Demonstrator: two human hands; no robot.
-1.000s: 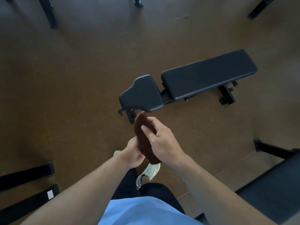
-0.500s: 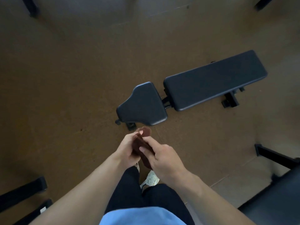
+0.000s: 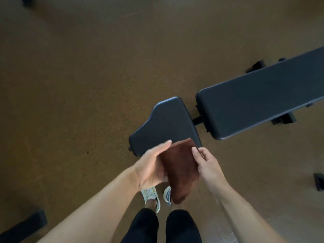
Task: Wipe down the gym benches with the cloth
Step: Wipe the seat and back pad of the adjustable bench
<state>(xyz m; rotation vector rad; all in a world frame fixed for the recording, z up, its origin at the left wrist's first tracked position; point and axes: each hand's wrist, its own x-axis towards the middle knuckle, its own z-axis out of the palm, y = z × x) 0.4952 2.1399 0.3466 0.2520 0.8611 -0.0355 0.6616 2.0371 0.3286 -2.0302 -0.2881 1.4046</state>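
2 hands raised, left flat under brown cloth, right pinching edge

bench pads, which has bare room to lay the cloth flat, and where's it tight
The long back pad is bare along its whole visible top. The seat pad is bare at its far end; its near edge is crowded by the left hand, the right hand and the brown cloth.
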